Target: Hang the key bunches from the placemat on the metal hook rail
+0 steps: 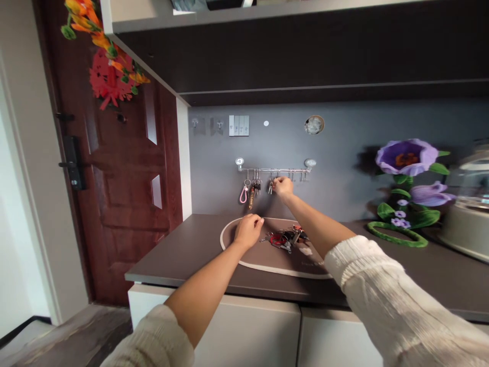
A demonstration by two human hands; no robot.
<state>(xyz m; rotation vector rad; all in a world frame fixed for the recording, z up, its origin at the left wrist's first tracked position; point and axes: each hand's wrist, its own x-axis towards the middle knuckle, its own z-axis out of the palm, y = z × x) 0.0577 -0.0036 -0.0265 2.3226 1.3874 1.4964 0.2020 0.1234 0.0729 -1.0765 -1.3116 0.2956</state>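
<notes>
My right hand (pixel 283 187) is up at the hook rail (pixel 273 169) on the grey wall, its fingers pinched beside a small bunch of silver keys (pixel 270 185) hanging there. Left of it on the same rail hang a pink loop keychain (pixel 243 194) and more keys (pixel 257 187) with a brown patterned strap (pixel 251 198). Lower down, my left hand (pixel 249 230) is over the mat's left part with its fingers curled in; whatever may be inside is hidden. A pile of keys and keyrings (pixel 284 238), some red and black, lies on the brown mat (pixel 263 261) between my arms.
A purple plush flower (pixel 407 155) with a green ring base stands on the counter (pixel 179 255) at right, beside a clear-domed white container (pixel 469 214). Overhead juts a dark cabinet (pixel 305 56). Light switches (pixel 239 125) sit above the rail; a red-brown door (pixel 126 204) is left.
</notes>
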